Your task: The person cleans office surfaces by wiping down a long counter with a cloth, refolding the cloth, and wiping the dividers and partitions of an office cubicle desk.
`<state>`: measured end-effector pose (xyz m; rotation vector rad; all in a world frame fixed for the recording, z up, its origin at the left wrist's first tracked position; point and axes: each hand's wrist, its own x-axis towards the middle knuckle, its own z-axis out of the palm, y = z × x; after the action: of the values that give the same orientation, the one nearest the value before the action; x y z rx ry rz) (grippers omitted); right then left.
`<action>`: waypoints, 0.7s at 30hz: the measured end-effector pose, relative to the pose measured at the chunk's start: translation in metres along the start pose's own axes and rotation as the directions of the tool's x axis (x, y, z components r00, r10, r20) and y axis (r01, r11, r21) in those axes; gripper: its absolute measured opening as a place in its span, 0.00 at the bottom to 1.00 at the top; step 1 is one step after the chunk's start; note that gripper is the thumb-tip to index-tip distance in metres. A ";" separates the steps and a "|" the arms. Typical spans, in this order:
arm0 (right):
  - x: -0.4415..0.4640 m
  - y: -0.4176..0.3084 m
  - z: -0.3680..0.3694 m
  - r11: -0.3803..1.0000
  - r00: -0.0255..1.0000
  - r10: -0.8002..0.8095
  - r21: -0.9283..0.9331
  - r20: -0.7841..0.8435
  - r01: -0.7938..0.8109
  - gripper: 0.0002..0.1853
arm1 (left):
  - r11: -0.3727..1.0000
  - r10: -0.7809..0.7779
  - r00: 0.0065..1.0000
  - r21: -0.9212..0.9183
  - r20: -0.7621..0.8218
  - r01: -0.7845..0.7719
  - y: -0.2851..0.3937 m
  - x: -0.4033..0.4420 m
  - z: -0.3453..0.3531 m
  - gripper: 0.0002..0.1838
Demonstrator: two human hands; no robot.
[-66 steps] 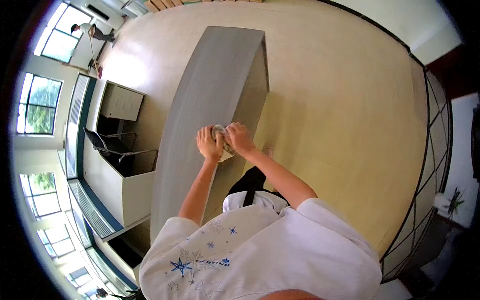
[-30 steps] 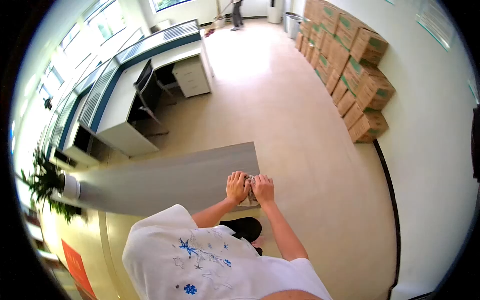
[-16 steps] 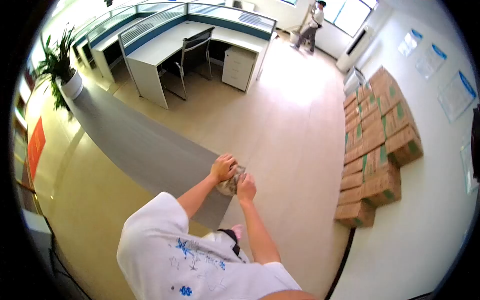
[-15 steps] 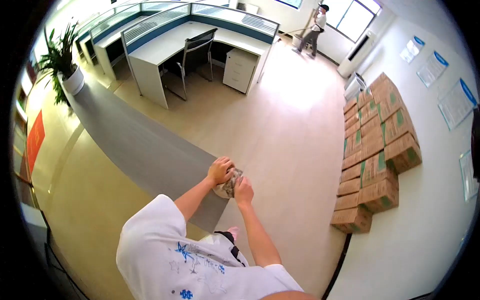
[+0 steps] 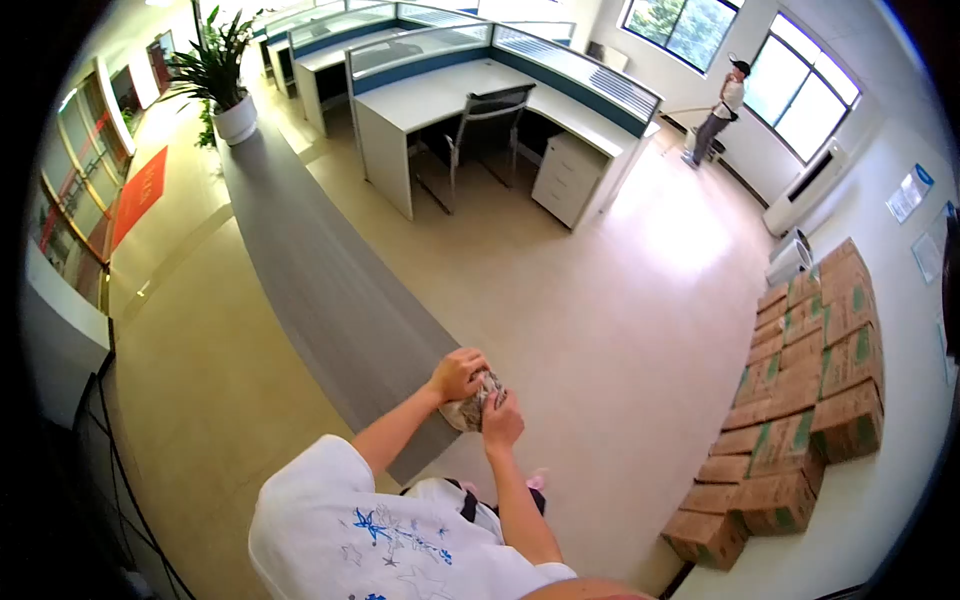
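A crumpled, patterned cloth [image 5: 465, 408] lies over the near end of the long grey counter [image 5: 335, 300], at its right edge. My left hand [image 5: 460, 374] grips the cloth from the upper left, fingers curled onto it. On the cloth's right side, my right hand [image 5: 502, 420] holds it with bent fingers. Both hands are close together, with a bit of cloth showing between them. The underside of the cloth is hidden.
A potted plant [image 5: 236, 120] stands on the counter's far end. Beyond are white desks [image 5: 390, 105], a black chair [image 5: 490, 110] and a drawer cabinet [image 5: 568, 180]. Stacked cartons [image 5: 790, 400] line the right wall. Far back, a person [image 5: 722, 110] stands by the windows.
The view has swung round, bringing the plant, desks and cartons into sight. Both hands have stayed on the cloth, now at the counter's end. Lately the surroundings have shifted rightward in view.
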<state>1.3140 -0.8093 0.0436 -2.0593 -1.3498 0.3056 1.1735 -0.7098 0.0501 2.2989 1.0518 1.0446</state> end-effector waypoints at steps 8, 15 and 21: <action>0.107 0.015 0.001 0.975 0.957 -0.223 0.051 0.184 0.217 0.19 | 0.938 -0.280 0.926 0.133 -0.253 0.320 -0.003 0.016 0.024 0.08; 0.162 0.039 0.047 0.951 0.806 -0.310 0.176 0.503 0.256 0.22 | 0.853 -0.312 0.861 0.281 -0.401 0.440 0.006 0.026 0.043 0.07; 0.204 0.045 0.102 0.857 0.566 -0.493 0.257 0.661 0.447 0.27 | 0.682 -0.388 0.759 0.391 -0.523 0.618 0.010 0.035 0.053 0.08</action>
<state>1.3846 -0.6012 -0.0317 -1.4500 -2.2605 0.9590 1.2341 -0.6916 0.0383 1.9488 2.2805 1.0806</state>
